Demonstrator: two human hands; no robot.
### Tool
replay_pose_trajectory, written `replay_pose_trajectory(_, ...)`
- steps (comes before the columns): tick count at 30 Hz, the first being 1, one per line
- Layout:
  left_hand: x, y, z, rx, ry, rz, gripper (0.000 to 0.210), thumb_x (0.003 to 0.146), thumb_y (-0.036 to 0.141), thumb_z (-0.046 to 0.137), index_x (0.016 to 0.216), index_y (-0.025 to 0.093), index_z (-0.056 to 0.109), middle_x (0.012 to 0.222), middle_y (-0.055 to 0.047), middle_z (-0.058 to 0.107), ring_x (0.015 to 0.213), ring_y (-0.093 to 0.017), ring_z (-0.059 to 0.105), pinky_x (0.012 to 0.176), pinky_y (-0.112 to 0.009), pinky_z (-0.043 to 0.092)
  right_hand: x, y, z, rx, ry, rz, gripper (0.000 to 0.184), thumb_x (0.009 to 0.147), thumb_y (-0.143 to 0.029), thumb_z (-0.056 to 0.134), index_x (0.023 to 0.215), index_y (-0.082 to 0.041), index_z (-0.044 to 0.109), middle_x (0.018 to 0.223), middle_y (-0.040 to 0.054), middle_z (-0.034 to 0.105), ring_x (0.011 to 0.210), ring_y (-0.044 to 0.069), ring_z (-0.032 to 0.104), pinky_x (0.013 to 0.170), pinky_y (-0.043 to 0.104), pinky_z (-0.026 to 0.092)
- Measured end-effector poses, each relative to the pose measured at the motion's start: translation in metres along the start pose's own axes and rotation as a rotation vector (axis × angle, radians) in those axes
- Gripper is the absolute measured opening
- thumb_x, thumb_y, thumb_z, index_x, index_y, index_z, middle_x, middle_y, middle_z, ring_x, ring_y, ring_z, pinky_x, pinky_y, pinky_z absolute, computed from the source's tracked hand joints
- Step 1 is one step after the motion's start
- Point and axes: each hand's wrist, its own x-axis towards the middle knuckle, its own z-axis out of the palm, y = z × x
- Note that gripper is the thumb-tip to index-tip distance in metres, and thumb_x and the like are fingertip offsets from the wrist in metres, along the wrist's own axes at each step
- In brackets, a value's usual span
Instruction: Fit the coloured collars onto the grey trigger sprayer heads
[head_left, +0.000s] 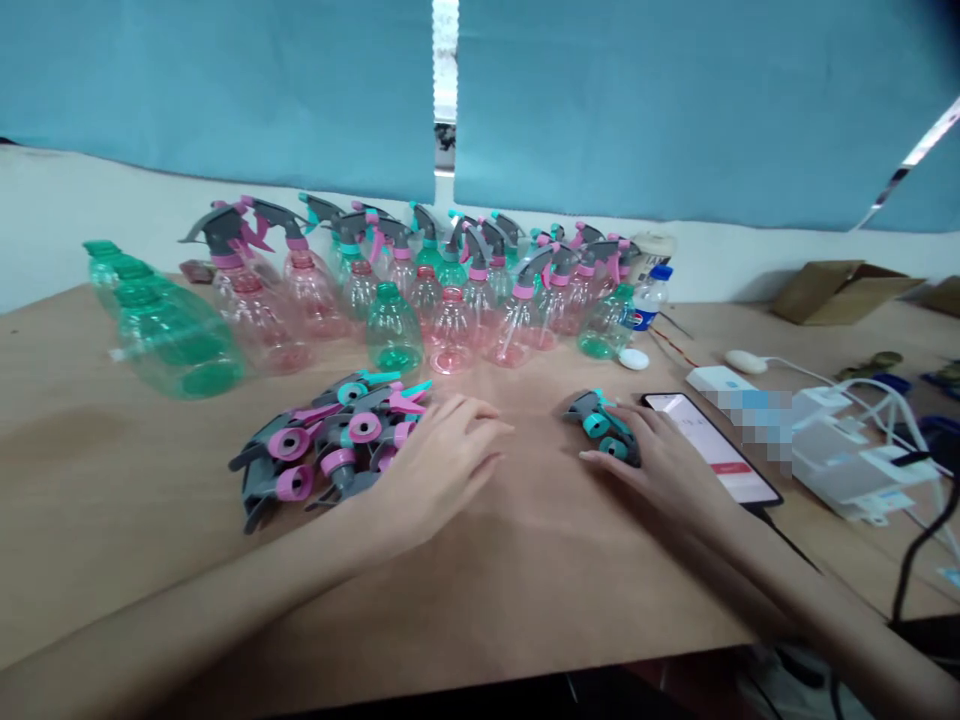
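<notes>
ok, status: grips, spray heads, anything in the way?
Left grip open beside spray-head pile. Right grip at teal-collared spray heads, hold unclear. Phone close alongside, possibly in the way.

Between left hand and right hand, open lane of bare counter runs from near edge up to bottle row. Row blocks further way; bottles stand close, narrow gaps only. Left side: heap of spray heads, handles sticking out, stands in way beside left hand; bare strip lies left of heap. Right side tight: teal-collared spray heads at right fingers, then phone, then white box with loose cables.
</notes>
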Motion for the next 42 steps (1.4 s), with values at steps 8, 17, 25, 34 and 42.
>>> replay_pose_trajectory(8, 0.068, 0.021, 0.064, -0.004, -0.111, 0.148, 0.042, 0.084, 0.007, 0.053, 0.125, 0.009, 0.045, 0.124, -0.011, 0.054, 0.114, -0.023, 0.047, 0.098, -0.034, 0.038, -0.006, -0.013, 0.009, 0.084, -0.006, -0.084, 0.056, 0.088, -0.052, 0.047, 0.132, -0.018, 0.041, 0.121, 0.0142, 0.058, 0.113, 0.030, 0.053, 0.094, 0.047, 0.044)
replay_pose_trajectory(17, 0.063, 0.012, 0.057, 0.025, -0.154, 0.110, 0.035, 0.089, 0.014, 0.050, 0.123, 0.012, 0.046, 0.110, -0.010, 0.060, 0.104, -0.025, 0.051, 0.087, -0.037, 0.041, -0.001, -0.037, 0.011, 0.274, -0.043, -0.211, 0.050, 0.090, -0.040, 0.049, 0.134, -0.021, 0.036, 0.134, 0.0133, 0.049, 0.126, 0.028, 0.044, 0.105, 0.054, 0.033)
replay_pose_trajectory(25, 0.029, 0.002, 0.021, 0.112, -0.306, 0.043, 0.018, 0.083, 0.020, 0.063, 0.100, 0.014, 0.061, 0.102, -0.010, 0.056, 0.097, -0.027, 0.050, 0.081, -0.036, 0.041, 0.015, -0.045, 0.020, 0.302, -0.084, -0.252, 0.058, 0.088, -0.046, 0.051, 0.138, -0.021, 0.034, 0.140, 0.0136, 0.044, 0.129, 0.027, 0.041, 0.107, 0.054, 0.030)
replay_pose_trajectory(34, 0.009, 0.006, 0.021, -0.123, -0.202, -0.010, 0.014, 0.083, 0.023, 0.065, 0.095, 0.018, 0.060, 0.101, -0.007, 0.054, 0.100, -0.024, 0.048, 0.083, -0.035, 0.043, 0.034, -0.038, 0.029, 0.263, -0.108, -0.267, 0.061, 0.083, -0.055, 0.054, 0.132, -0.020, 0.041, 0.138, 0.0141, 0.046, 0.129, 0.028, 0.041, 0.106, 0.055, 0.032)
replay_pose_trajectory(42, -0.022, 0.008, 0.021, -0.380, 0.105, -0.172, 0.020, 0.086, 0.018, 0.060, 0.104, 0.021, 0.055, 0.105, -0.003, 0.061, 0.098, -0.022, 0.050, 0.084, -0.036, 0.044, 0.042, -0.036, 0.019, 0.238, -0.082, -0.202, 0.048, 0.090, -0.048, 0.046, 0.129, -0.020, 0.044, 0.137, 0.0137, 0.046, 0.128, 0.028, 0.042, 0.103, 0.052, 0.036)
